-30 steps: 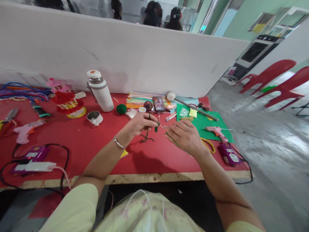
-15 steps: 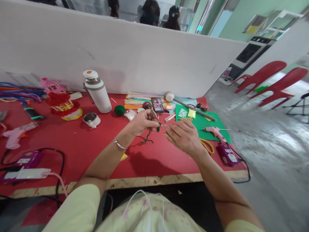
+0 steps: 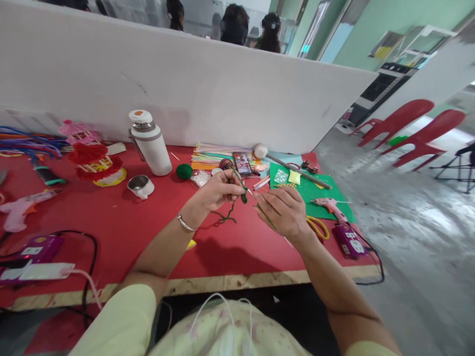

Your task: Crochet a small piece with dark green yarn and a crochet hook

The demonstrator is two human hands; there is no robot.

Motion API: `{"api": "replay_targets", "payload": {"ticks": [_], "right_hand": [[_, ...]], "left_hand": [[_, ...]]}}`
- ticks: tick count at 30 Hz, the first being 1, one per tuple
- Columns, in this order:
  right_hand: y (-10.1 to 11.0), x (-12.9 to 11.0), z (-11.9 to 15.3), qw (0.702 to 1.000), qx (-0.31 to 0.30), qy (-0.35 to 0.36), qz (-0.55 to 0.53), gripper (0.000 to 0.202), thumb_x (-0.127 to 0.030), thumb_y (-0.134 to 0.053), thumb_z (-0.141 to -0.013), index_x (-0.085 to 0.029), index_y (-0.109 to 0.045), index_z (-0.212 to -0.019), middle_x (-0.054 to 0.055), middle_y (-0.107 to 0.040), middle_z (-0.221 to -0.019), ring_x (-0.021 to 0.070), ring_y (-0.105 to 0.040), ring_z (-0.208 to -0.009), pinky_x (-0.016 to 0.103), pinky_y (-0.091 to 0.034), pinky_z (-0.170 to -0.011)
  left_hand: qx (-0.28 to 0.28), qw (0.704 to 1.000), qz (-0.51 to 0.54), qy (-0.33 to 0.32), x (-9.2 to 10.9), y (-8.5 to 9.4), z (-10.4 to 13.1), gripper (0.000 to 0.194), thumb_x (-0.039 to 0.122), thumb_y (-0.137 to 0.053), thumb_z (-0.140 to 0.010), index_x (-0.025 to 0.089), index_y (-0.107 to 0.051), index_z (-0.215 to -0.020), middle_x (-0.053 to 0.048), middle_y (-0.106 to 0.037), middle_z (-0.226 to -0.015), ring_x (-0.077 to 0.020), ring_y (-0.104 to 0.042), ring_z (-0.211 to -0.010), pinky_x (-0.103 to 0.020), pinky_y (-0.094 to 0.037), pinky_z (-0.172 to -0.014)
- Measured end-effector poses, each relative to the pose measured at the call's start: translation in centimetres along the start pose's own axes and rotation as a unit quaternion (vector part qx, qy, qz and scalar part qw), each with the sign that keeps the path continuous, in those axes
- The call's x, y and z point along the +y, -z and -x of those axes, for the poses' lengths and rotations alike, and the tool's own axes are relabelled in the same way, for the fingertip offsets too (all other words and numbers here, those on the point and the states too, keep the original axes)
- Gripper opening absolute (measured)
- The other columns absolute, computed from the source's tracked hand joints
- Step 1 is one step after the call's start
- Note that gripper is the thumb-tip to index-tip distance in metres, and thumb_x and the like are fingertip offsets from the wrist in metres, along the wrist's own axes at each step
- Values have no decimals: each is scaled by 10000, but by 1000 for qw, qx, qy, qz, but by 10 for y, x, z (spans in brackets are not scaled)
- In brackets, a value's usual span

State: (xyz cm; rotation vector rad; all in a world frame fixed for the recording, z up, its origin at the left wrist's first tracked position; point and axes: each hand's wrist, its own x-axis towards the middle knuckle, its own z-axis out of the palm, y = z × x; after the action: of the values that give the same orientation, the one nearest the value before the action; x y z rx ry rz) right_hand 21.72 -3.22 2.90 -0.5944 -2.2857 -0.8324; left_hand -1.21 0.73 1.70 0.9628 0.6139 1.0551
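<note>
My left hand (image 3: 221, 190) is closed on green yarn (image 3: 243, 198), a small dark green worked piece hanging at its fingertips. A strand runs up over the left forefinger, and a loose tail dangles below onto the red table. In my right hand (image 3: 284, 210) is a crochet hook (image 3: 251, 192) with a green handle, its metal tip touching the yarn at the left fingertips. The fingers cover part of the handle. A ball of green yarn (image 3: 184, 171) lies on the table beyond my left hand, beside a bag of white beads (image 3: 201, 178).
On the left stand a white thermos (image 3: 150, 143), a cup (image 3: 141, 186), a red paper craft (image 3: 94, 163) and a pink glue gun (image 3: 25, 207). A phone (image 3: 242, 163) lies behind my hands. Another glue gun (image 3: 332, 205) rests right, on green sheet (image 3: 341, 198). A white partition (image 3: 222, 94) closes the back.
The hook and the yarn piece have shifted only slightly at my fingertips. Both hands keep their grip, and the camera view has tilted a little.
</note>
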Motion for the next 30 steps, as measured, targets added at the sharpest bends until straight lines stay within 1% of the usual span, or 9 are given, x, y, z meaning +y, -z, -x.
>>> {"api": "replay_targets", "payload": {"ticks": [7,11,13,15,17,19,22,25,30], "right_hand": [[-14,-6,5,998,21,-56,-23,273,-226,-758,-936,-206,-711,-1204,44,-815,-916,222,-715,-901,398,-505,-855],[-26,-15,9,957,70,-189,-209,200,-233,-715,-959,-245,-762,-1153,62,-803,-958,219,-718,-880,393,-555,-806],[-34,-22,8,864,103,-329,-368,177,-310,-641,-1012,-254,-792,-1085,73,-787,-1026,195,-717,-835,347,-568,-685],[-40,-28,4,715,109,-460,-515,298,-437,-571,-1043,-251,-804,-1036,75,-771,-1080,149,-688,-698,272,-482,-476],[-45,-32,-2,583,100,-525,-612,369,-542,-591,-1011,-241,-805,-1018,65,-768,-1040,126,-663,-611,228,-422,-384],[-46,-33,-8,529,106,-537,-649,378,-579,-662,-958,-231,-808,-984,58,-769,-1004,147,-708,-676,228,-522,-433],[-44,-33,-14,561,128,-523,-629,333,-544,-699,-950,-232,-812,-933,56,-757,-1033,190,-757,-881,291,-672,-627],[-40,-33,-15,609,135,-506,-596,299,-510,-690,-969,-240,-814,-938,46,-716,-1020,188,-751,-899,322,-699,-704],[-39,-33,-9,615,144,-508,-586,319,-513,-691,-972,-224,-803,-898,37,-685,-965,158,-725,-770,344,-698,-728]], "left_hand": [[3,1000,-8,-30,-6,0,-4,327,206,-943,-593,149,-764,-860,46,-628,-595,-54,-530,-438,-177,-385,-412],[-11,999,-4,-44,-11,0,-4,406,211,-944,-629,181,-825,-1016,48,-615,-638,-28,-458,-450,-183,-323,-415],[-7,997,-29,-69,-13,0,-5,415,231,-941,-660,199,-836,-1061,41,-630,-659,-24,-435,-457,-189,-300,-421],[24,989,-78,-123,-16,0,-7,369,239,-938,-675,204,-847,-1030,14,-683,-704,-48,-511,-518,-196,-366,-471],[64,972,-129,-184,-17,1,-9,314,236,-935,-674,201,-851,-975,-11,-731,-746,-91,-614,-626,-221,-470,-579],[85,958,-167,-215,-18,1,-9,298,245,-926,-683,201,-848,-968,-22,-754,-766,-124,-663,-692,-252,-519,-657],[89,950,-206,-219,-17,0,-8,300,261,-889,-725,203,-841,-1015,-19,-756,-763,-116,-636,-644,-254,-500,-626],[91,949,-210,-216,-13,-2,-5,277,244,-859,-738,204,-822,-1010,-17,-754,-796,-91,-559,-595,-238,-440,-575],[90,942,-226,-233,-9,0,-2,66,217,-700,-825,172,-715,-778,-51,-771,-948,-75,-444,-563,-250,-344,-536]]}}
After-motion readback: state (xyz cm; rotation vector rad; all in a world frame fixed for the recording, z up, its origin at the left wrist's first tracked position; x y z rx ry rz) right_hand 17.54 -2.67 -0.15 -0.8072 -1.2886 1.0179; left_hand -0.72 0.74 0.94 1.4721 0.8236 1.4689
